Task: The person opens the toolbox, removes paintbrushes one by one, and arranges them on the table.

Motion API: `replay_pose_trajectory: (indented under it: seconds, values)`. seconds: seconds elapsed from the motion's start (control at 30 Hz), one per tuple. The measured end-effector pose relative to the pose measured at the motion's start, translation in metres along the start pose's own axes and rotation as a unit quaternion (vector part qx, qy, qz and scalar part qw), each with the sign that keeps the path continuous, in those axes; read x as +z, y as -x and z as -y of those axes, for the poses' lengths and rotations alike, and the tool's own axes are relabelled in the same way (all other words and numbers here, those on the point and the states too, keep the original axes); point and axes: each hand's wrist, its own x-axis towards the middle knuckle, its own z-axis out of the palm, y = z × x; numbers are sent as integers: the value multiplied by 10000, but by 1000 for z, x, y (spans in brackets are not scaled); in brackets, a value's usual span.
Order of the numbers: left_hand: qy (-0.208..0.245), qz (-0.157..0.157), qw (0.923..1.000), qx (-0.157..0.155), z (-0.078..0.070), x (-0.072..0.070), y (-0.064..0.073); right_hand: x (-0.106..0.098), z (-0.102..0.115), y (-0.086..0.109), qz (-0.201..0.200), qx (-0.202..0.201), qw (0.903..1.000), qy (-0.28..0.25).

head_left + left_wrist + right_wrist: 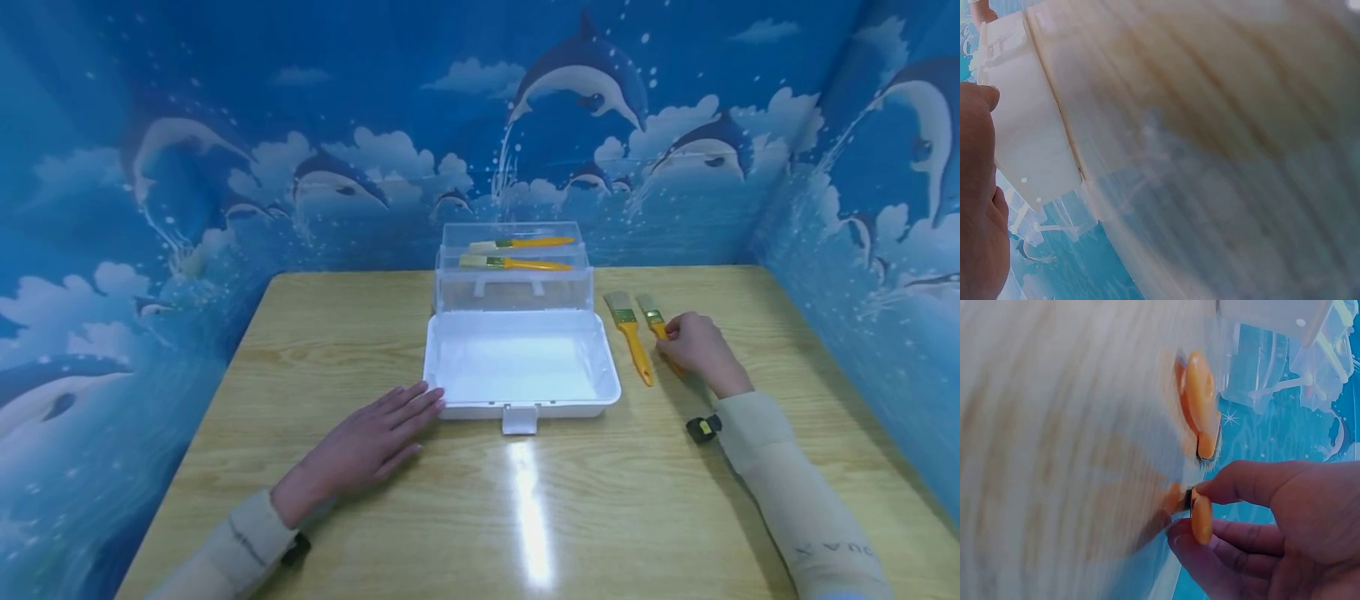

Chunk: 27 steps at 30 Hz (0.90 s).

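Note:
My right hand pinches the orange handle of a small paintbrush to the right of a white box. In the right wrist view, thumb and fingertips meet around that handle, close over the table. Just left of it lies a wider paintbrush, bristles pointing away. My left hand has its fingers extended, with the fingertips at the box's front left corner. The box stands open with a bare white inside. Behind it, raised clear trays bear two paintbrushes, an upper one and a lower one.
A latch hangs at the box's front. The wooden table ends at a blue dolphin-print curtain at the back and sides. Black wrist straps show at both sleeves.

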Motion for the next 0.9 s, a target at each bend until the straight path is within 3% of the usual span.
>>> replay_pose_trajectory:
  seconds: [0.67, 0.9]
  values:
    - [78, 3, 10000, 7, -1, 0, 1, 1, 2, 3, 79, 74, 9999, 96]
    - [132, 145, 9997, -124, -2, -2, 0, 1, 3, 2, 72, 34, 9999, 112]
